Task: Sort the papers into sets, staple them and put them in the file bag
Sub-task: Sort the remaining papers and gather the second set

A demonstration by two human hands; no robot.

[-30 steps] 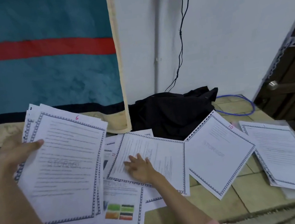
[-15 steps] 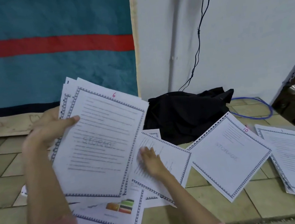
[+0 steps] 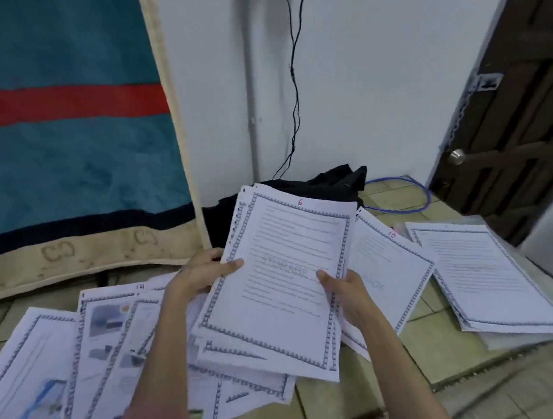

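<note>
Papers [image 3: 276, 278] everywhere, basically. Both hands are on one sheaf that's lifted up off the floor [image 3: 421, 341], tilted a bit, with a red "6" handwritten at the top and a blue patterned border round the page. Left hand [image 3: 203, 272] grips the left edge, thumb on the front and the fingers curled behind. Right hand [image 3: 346, 291] pinches the right edge the same way, thumb lying on the printed side.

Under and to the left of that sheaf there's a loose spread of more sheets [image 3: 79, 369] fanned out on the tiled floor, some with pictures on them, one marked "14" and another "15". To the right lies a page marked "10" [image 3: 392, 272], partly hidden behind the held sheaf, and further right another neat pile [image 3: 489, 271] that seems to sit on something clear and plastic, can't tell exactly what.

Behind it all, a black cloth bundle [image 3: 320, 183] sits against the white wall with a blue cable [image 3: 418, 193] looped beside it. A teal rug with a red stripe [image 3: 52, 131] leans upright on the left, dark door [image 3: 530, 94] on the right.
</note>
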